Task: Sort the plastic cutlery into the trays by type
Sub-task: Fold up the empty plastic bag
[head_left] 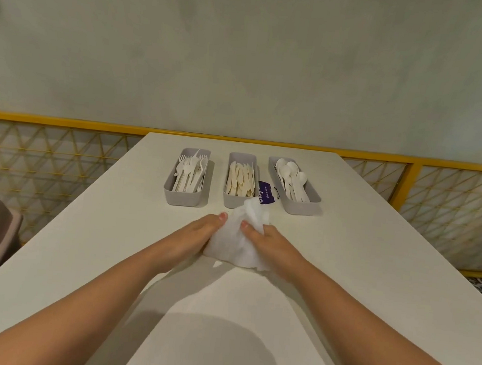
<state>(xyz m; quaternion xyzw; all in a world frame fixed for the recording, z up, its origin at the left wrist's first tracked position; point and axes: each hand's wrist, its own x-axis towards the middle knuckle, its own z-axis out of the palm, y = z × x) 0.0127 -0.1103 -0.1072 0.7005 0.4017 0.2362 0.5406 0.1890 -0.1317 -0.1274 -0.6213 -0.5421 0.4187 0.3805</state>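
A white wipe [235, 238] is clasped between left hand [196, 232] and right hand [269, 241] fingers; sorted cutlery is seen beyond the fingertips in three trays [186, 199], long axes running away; no loose pieces are spotted nearer.

Table [342, 282] bare beside hands; three trays [186, 197] block far end; gaps seemingly passable.

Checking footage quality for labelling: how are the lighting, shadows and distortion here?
Head view: soft, even light, no glare on the table; a broad shadow falls beneath the forearms; wide-angle stretch elongates the arms; the cutlery in the trays looks slightly soft.
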